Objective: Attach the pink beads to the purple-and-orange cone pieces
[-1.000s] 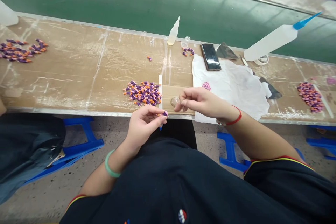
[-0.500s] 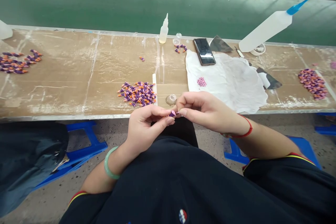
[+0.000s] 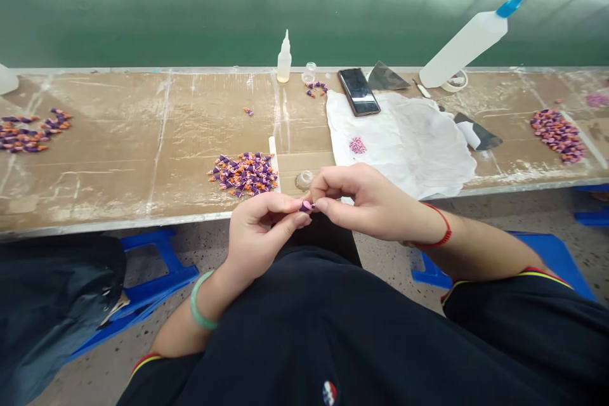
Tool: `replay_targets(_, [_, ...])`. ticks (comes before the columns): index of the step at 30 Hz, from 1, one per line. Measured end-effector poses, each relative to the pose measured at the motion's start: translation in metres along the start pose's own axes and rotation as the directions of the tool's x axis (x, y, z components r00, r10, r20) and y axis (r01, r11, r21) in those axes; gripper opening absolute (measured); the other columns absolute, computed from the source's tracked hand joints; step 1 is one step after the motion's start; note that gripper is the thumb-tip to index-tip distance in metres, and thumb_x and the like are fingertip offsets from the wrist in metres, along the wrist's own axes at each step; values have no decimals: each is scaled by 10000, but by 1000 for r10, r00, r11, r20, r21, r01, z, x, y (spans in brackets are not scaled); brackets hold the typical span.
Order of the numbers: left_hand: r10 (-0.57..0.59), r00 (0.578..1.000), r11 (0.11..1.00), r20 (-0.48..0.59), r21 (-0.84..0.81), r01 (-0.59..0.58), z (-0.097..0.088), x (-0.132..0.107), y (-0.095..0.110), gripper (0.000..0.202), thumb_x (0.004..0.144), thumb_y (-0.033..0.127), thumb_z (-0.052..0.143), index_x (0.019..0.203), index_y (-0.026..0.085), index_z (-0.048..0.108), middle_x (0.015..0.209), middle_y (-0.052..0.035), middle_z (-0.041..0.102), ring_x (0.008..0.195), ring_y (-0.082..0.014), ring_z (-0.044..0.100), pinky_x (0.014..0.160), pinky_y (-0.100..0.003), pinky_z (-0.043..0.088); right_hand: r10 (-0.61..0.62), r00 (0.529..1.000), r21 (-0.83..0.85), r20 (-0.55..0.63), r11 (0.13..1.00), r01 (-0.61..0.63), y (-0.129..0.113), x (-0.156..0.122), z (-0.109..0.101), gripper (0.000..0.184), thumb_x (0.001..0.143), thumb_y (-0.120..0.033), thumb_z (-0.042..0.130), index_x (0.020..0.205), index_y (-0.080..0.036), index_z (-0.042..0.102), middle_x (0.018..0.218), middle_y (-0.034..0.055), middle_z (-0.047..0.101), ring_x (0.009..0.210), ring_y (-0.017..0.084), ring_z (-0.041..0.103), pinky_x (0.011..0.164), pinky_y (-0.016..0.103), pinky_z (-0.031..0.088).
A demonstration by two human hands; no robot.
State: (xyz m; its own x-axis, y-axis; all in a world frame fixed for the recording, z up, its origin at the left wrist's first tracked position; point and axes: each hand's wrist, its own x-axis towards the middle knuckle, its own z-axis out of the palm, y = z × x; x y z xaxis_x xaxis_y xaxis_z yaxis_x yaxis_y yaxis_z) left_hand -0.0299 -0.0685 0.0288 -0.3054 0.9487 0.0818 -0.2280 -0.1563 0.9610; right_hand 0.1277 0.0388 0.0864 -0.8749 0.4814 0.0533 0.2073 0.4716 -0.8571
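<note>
My left hand (image 3: 264, 228) pinches a small purple-and-pink figure piece (image 3: 306, 206) between thumb and fingertips, just in front of the table edge. My right hand (image 3: 356, 200) has thumb and forefinger pressed together at the right side of that piece; whatever tiny part lies in this pinch is too small to name. Behind the hands sits a small clear dish (image 3: 304, 180). A pile of purple, pink and orange figure pieces (image 3: 245, 172) lies to the left, beside a white strip (image 3: 274, 162). Tiny pink bits (image 3: 358, 145) are heaped on a white cloth (image 3: 404, 139) to the right.
Toward the back stand a dropper bottle (image 3: 284, 60) and a clear cap (image 3: 309, 72). A phone (image 3: 359, 92) rests on the cloth's corner. A large white bottle (image 3: 464, 51) leans near a tape roll (image 3: 455, 80). More pieces lie far left (image 3: 28, 133) and right (image 3: 557, 134).
The camera view has shifted slightly, so the table things sit a little further left. Both hands keep their pinch around the small piece, with the right fingertips slightly closer to it.
</note>
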Motion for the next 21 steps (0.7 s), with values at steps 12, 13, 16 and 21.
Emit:
replay_targets(12, [57,998,998,0,33,-57,0,-2,2,100,758,226,855,762,194,760,791,-25,789,679,-143,746,645,-226,642,-86,995,-91,-43,992,82,-6,0,4,130,835,-109,516,732,-178,553,652,-29,598,585,78,512,557,187,401])
replay_targets(13, [67,998,997,1,23,-67,0,-2,2,90,762,211,851,764,196,762,790,-21,789,673,-137,744,642,-219,640,-98,994,-103,-48,990,93,-6,0,5,130,836,-109,516,731,-178,551,650,-29,596,583,78,512,558,187,400])
replay_targets(16, [90,996,996,5,-9,-90,-1,-2,2,79,766,164,840,773,203,771,785,-10,789,655,-122,741,635,-200,634,-122,991,-139,-50,984,114,-7,0,6,132,838,-111,514,730,-180,544,642,-31,583,573,76,496,557,187,395])
replay_targets(21, [123,992,992,-3,-14,-123,-3,-2,-2,95,758,130,837,777,205,783,772,-13,788,659,-124,743,634,-197,633,-188,981,-181,-47,967,177,-6,1,7,152,833,-80,506,722,-181,529,628,-43,567,560,67,478,540,173,371])
